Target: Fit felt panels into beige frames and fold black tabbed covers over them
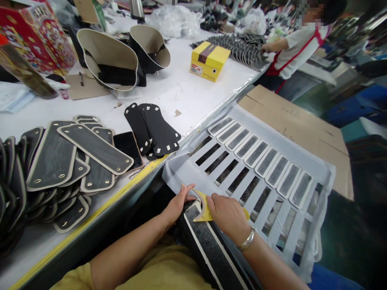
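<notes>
My right hand (228, 215) is closed around a yellow flat tool with a curved notch (204, 207), like a scraper. The tool's notched edge rests at the far end of a dark strip with pale edges (211, 241), which lies lengthwise in front of me. My left hand (178, 204) is beside that same end, close to the tool's upper tip. Its visible fingers are stretched out; the lower ones are partly hidden behind the strip's end. A small curled pale edge (198, 204) shows between the hand and the tool.
Left on the white table (169, 92) are piled dark pale-rimmed panels (63, 157), a phone (128, 149) and black pieces (157, 129). Behind stand boot-shaft-like pieces (109, 60) and a yellow box (209, 60). At right, a slatted grey rack (193, 173) bears small panels (273, 167); a co-worker (298, 52) stands beyond.
</notes>
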Demonstrator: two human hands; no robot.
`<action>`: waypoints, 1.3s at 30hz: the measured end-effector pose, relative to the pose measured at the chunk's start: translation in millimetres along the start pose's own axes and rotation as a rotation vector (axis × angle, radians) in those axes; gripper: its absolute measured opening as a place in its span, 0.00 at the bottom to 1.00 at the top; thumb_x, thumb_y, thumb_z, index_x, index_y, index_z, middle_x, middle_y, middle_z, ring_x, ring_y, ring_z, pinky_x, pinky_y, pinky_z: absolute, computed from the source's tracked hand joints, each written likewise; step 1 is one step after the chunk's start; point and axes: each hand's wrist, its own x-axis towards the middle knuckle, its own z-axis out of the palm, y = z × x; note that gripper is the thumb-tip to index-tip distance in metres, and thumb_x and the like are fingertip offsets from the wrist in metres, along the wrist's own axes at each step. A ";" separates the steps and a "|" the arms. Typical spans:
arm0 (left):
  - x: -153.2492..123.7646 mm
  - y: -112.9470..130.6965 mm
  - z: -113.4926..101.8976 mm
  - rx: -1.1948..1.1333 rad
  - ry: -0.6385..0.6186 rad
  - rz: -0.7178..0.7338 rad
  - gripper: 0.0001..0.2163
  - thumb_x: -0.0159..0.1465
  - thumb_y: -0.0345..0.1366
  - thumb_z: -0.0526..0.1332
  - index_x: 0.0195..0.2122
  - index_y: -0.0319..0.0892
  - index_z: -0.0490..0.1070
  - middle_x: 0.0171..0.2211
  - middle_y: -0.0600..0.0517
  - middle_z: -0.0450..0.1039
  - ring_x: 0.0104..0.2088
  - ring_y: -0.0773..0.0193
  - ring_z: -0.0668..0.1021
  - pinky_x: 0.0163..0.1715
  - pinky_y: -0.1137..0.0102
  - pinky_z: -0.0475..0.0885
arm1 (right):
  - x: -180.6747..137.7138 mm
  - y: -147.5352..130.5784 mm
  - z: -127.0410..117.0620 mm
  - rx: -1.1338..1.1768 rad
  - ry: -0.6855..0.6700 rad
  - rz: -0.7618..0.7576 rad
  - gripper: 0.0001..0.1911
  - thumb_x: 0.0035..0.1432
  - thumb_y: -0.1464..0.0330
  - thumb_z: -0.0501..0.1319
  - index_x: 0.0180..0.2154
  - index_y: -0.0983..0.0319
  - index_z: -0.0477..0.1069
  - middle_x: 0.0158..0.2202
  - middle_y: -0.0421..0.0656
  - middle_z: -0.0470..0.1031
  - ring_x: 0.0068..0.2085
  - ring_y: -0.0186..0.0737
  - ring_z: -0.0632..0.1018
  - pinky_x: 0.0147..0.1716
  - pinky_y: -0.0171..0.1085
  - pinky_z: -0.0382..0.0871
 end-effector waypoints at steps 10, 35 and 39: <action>5.3 8.0 8.4 -0.208 0.001 -0.123 0.34 0.60 0.61 0.41 0.45 0.37 0.72 0.33 0.45 0.78 0.34 0.57 0.79 0.39 0.65 0.71 | 15.9 5.9 -2.5 -0.017 0.057 -0.133 0.21 0.66 0.63 0.40 0.29 0.61 0.66 0.25 0.43 0.75 0.28 0.42 0.75 0.29 0.39 0.57; 10.0 -0.2 14.2 -0.227 0.297 -0.083 0.14 0.58 0.43 0.55 0.28 0.38 0.73 0.30 0.46 0.78 0.37 0.54 0.79 0.43 0.62 0.70 | 55.1 28.6 -1.7 -0.031 0.011 -0.468 0.23 0.65 0.59 0.40 0.31 0.61 0.68 0.27 0.45 0.75 0.29 0.41 0.75 0.29 0.37 0.55; 4.6 0.2 15.8 -0.244 0.241 -0.061 0.17 0.58 0.45 0.53 0.29 0.37 0.74 0.33 0.45 0.78 0.40 0.53 0.77 0.43 0.61 0.70 | 65.0 29.6 -1.9 -0.011 0.037 -0.576 0.22 0.65 0.59 0.41 0.31 0.61 0.68 0.27 0.44 0.75 0.29 0.40 0.74 0.31 0.37 0.55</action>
